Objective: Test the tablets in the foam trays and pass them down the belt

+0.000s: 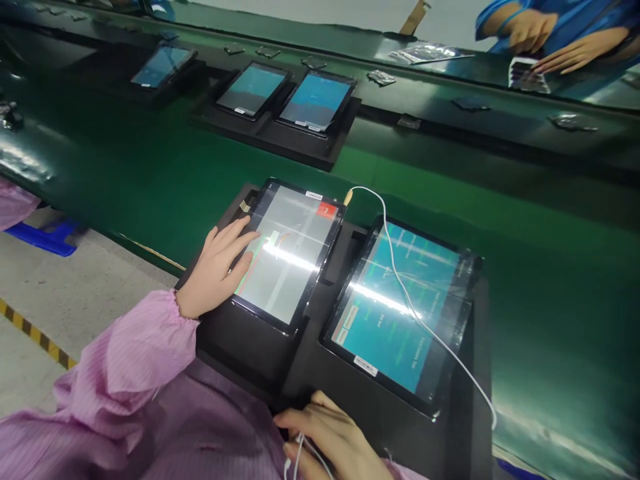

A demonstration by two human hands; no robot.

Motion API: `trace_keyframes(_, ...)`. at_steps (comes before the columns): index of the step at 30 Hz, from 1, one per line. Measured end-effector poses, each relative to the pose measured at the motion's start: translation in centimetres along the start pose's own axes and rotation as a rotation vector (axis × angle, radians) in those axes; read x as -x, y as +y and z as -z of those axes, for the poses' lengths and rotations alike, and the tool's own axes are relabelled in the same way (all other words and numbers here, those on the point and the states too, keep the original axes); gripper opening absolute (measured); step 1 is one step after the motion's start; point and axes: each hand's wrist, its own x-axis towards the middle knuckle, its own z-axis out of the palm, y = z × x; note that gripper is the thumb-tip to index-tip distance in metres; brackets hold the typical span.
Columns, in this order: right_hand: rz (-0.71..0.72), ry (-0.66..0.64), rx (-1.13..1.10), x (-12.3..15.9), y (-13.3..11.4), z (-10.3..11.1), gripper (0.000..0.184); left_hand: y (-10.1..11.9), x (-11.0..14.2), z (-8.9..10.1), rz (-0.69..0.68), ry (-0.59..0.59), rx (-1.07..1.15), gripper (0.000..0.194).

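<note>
My left hand (220,267) lies with its fingers spread over the left edge of a tablet (295,253). That tablet's screen is pale grey with a red patch in one corner, and a label sits on its far edge. A cable (395,263) with a gold-coloured plug is at its far right corner and runs across a second tablet (400,307), whose blue screen shows lines of text. Both tablets rest in a black tray (310,373). At the near edge of the tray, my right hand (340,440) is closed around loops of white cable; its far end is out of view.
Beyond lies another black tray (300,155) with two lit tablets, and a further tablet (164,65) stands left of it on the green bench (125,147). Small dark pieces and plastic bags line a back ledge. Across it, a co-worker's hands (560,50) hold a white device.
</note>
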Motion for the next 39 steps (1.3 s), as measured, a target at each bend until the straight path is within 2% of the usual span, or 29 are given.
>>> trace_keyframes(10, -0.183, -0.124, -0.17, 0.8, 1.6, 0.2, 0.021, -0.3, 0.6, -1.3, -0.124, -0.023, -0.182, 0.042)
trace_keyframes(17, -0.204, -0.096, -0.185, 0.7, 1.4, 0.2, 0.021, -0.1, 0.6, -1.5, -0.178, -0.052, -0.316, 0.045)
trace_keyframes(22, -0.186, -0.082, -0.174, 0.4, 1.3, 0.2, 0.023, -0.2, 0.7, -1.5, -0.161, -0.054, -0.303, 0.05)
trace_keyframes(30, -0.15, -0.045, -0.145, 0.3, 1.1, 0.4, 0.024, -0.3, 0.8, -1.4, -0.181, -0.029, -0.284, 0.048)
trace_keyframes(35, -0.134, -0.031, -0.137, 0.4, 0.9, 0.4, 0.024, 1.3, 2.8, -1.1, -0.365, -0.035, -0.29, 0.042)
trace_keyframes(39, -0.115, -0.014, -0.126, 0.4, 0.8, 0.6, 0.022, 2.5, 5.0, -1.3, -0.381, -0.064, -0.284, 0.045)
